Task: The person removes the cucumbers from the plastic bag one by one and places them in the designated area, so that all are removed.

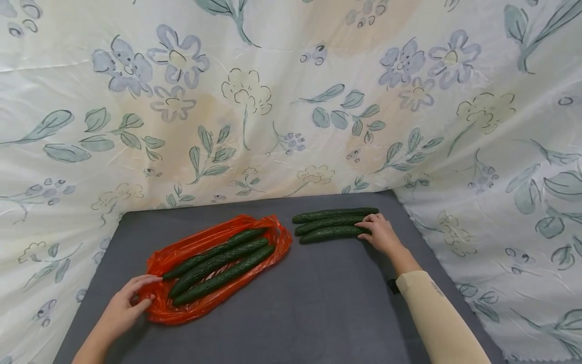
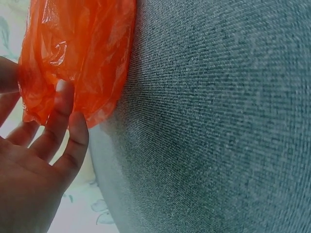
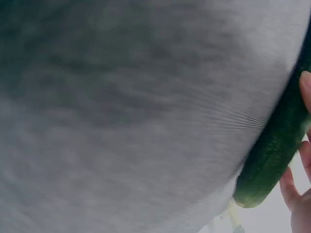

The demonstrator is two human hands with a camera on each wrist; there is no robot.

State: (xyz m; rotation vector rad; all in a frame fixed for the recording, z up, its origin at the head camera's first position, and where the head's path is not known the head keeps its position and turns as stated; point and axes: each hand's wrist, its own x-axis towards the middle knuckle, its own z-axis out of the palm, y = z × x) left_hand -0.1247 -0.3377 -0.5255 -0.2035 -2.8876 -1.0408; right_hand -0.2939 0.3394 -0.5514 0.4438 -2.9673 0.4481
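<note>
fingers (image 3: 305,90) against green cucumber (image 3: 274,145), grey cloth (image 3: 126,131) alongside

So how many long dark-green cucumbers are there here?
6: three cucumbers amid the crumpled red plastic bag, three more on the grey table to its right. Any beneath the plastic would be hidden.

Cream right sleeve (image 1: 438,313), small dark lettering (image 1: 438,289) near cuff (image 1: 411,278); black piece (image 1: 393,286) alongside.

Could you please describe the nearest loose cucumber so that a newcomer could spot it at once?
On the grey table, right of the orange-red bag, three loose cucumbers lie side by side. Yours is the front one, lowest in the head view, with the right hand at its right end.
</note>
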